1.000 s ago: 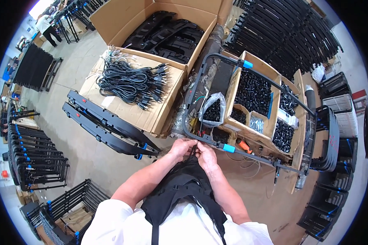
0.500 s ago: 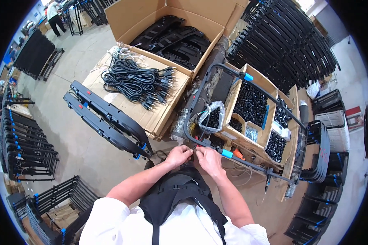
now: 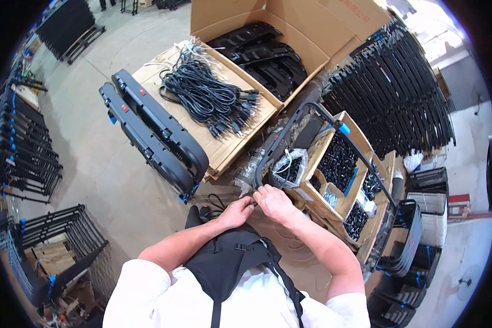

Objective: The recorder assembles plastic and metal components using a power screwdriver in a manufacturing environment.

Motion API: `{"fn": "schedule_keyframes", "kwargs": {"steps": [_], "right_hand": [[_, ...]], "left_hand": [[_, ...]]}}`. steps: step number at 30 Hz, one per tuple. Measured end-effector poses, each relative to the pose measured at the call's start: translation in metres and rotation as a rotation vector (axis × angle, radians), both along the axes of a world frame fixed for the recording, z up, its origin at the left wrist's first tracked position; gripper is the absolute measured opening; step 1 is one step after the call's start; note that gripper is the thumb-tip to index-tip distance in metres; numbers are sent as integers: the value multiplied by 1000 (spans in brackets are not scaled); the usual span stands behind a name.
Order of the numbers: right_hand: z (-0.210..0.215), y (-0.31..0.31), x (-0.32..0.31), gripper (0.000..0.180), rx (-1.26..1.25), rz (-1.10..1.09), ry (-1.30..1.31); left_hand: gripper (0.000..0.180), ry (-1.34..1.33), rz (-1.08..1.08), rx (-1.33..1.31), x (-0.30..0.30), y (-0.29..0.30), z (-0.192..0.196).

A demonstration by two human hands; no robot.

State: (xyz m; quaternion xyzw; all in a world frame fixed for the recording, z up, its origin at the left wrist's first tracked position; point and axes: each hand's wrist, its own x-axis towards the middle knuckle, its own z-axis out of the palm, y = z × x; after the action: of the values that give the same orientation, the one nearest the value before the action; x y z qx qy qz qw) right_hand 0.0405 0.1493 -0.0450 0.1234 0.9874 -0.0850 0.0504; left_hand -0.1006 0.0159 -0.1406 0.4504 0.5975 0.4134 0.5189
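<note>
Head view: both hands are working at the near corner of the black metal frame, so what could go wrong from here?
1. The left hand and right hand pinch something small at the black metal frame; dropped, it could vanish among the loose wires on the floor.
2. The clear plastic bag of black parts sits open beside the right hand; a nudge might spill it.
3. The long black panels lean by the cardboard sheet; a bump might tip them.
</note>
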Motion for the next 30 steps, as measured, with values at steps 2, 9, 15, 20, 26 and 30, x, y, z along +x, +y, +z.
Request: {"fn": "schedule_keyframes", "kwargs": {"steps": [2, 9, 15, 20, 26, 30], "right_hand": [[3, -2, 4, 10, -54, -32, -28], [2, 3, 16, 10, -131, -179, 17], [4, 6, 13, 17, -215, -87, 168], [-1, 5, 15, 20, -231, -57, 256], [3, 2, 10, 23, -218, -50, 238], [3, 5, 10, 23, -239, -53, 236]], "left_hand": [[31, -16, -3, -15, -3, 0, 0], [33, -32, -48, -26, -12, 7, 1], [32, -131, -88, -172, -17, 11, 1], [24, -278, -73, -286, -17, 14, -1], [21, -367, -52, -299, -17, 14, -6], [19, -421, -37, -330, -16, 17, -2]]}}
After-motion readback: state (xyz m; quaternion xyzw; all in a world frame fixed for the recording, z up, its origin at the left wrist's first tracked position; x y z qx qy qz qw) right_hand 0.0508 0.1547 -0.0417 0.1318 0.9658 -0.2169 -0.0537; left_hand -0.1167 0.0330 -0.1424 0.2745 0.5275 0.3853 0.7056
